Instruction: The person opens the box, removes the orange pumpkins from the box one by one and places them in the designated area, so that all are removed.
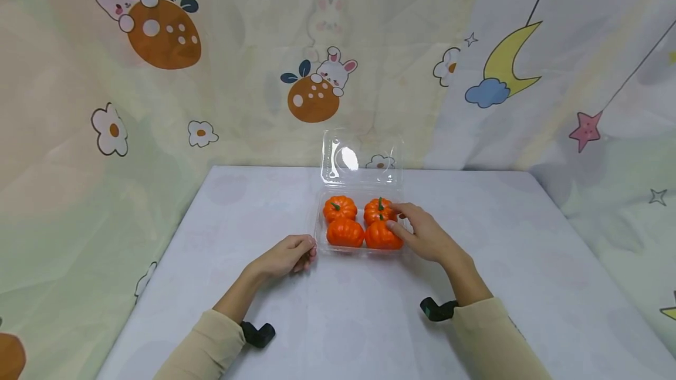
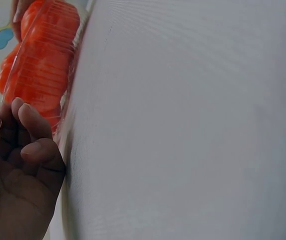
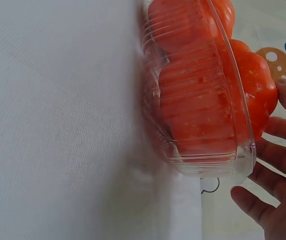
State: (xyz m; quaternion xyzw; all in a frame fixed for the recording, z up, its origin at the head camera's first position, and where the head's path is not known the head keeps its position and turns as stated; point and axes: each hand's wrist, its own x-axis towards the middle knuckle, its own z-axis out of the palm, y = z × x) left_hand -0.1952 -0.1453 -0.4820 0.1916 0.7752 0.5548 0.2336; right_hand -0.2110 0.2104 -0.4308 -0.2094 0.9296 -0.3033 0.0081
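Note:
A clear plastic clamshell box [image 1: 360, 252] sits on the table with its lid [image 1: 361, 160] raised at the back. Inside are several orange toy pumpkins with green stems, among them a front right pumpkin [image 1: 382, 236] and a back right pumpkin [image 1: 376, 209]. My right hand [image 1: 425, 236] reaches over the box's right side. Its thumb touches the front right pumpkin [image 3: 260, 87], while the other fingers spread loosely past the box wall. At the front left corner, my left hand [image 1: 290, 255] holds the box rim between thumb and forefinger, its remaining fingers loosely curled.
A white cloth-covered table [image 1: 348, 321] spreads around the box. Behind it hangs a backdrop [image 1: 253, 69] printed with rabbits, flowers and a moon. Black wrist mounts [image 1: 257, 335] sit at both beige sleeves [image 1: 206, 345].

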